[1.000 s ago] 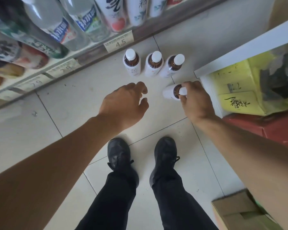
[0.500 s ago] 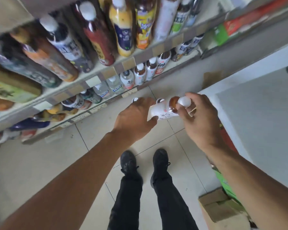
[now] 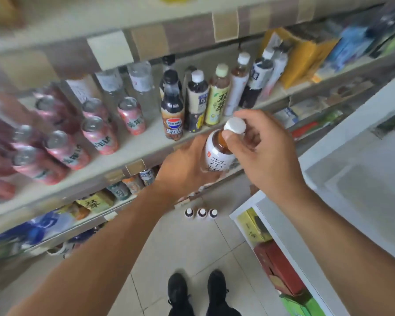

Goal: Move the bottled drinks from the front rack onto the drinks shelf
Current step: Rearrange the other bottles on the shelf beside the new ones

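A tea bottle (image 3: 218, 156) with a white label, brown liquid and a white cap is held up in front of the drinks shelf (image 3: 132, 149). My left hand (image 3: 183, 169) grips its body from the left and below. My right hand (image 3: 258, 147) pinches its neck and cap from the right. Three more white-capped bottles (image 3: 201, 212) stand in a row on the floor tiles below. On the shelf, upright bottles (image 3: 198, 101) stand behind the held bottle and pink cans (image 3: 98, 133) fill the left part.
A white counter (image 3: 342, 156) with a glass front stands at the right, with yellow and red cartons (image 3: 276, 267) under it. Lower shelves hold more drinks (image 3: 96, 201). My black shoes (image 3: 196, 293) stand on the tiled floor. Shelf edges carry price tags (image 3: 135, 166).
The bottle came up from the floor to shelf height. My left hand, empty before, now grips its body. The view swung up from the floor to the shelf.
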The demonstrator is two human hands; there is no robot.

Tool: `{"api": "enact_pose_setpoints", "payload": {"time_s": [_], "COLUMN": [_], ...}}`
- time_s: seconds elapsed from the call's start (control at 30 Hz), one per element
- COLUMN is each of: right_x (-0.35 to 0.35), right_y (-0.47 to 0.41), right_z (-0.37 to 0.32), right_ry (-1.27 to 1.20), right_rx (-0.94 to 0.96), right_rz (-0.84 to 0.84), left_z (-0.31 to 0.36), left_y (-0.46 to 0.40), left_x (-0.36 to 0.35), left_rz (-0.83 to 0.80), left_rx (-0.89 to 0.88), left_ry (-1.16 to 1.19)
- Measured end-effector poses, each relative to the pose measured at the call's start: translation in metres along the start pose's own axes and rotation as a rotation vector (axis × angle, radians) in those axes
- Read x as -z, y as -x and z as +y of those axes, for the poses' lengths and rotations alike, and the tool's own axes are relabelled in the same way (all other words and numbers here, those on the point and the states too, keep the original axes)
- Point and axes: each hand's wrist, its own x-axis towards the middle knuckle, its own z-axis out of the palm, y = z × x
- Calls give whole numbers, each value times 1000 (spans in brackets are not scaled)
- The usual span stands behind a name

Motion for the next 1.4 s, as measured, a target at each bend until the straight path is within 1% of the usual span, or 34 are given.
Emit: {"api": "enact_pose_setpoints", "payload": {"time_s": [0.1,0.27,0.47,0.53,0.7,0.8,0.9,1.0,1.13,1.27,1.4], "right_x": [24,51,56,48,20,5,-6,-18,-34,-45,-63], "right_y": [-21,-47,-58,-57,-46,-48,-54,-66,-90,-124,-175], "right_z": [-46,-104,-133,-135,-146,-157,-173,-185,-188,-188,-187], "right_ry": [-61,-117,-171,-162,-120,-162,-203,-211,-184,-222,-225], "right_rx": [65,183,155,126,84,63,39,26,30,40,37], "right_rz": [15,6,-11,-71,-310,-338,-303,-205,-153,-125,-74], "left_z": [33,66,89,95,105,108,107,106,105,99,70], "left_y": [6,19,29,31,33,34,31,24,8,-15,-38], "left_x": [40,93,148,166,207,224,232,237,246,261,259], "left_rz": [105,194,318,387,513,585,652,685,680,664,770], "left_rx": [-34,-49,-63,-84,-99,-84,-72,-53,-39,-8,61], "left_ry": [55,205,304,331,378,359,342,343,307,251,112]}}
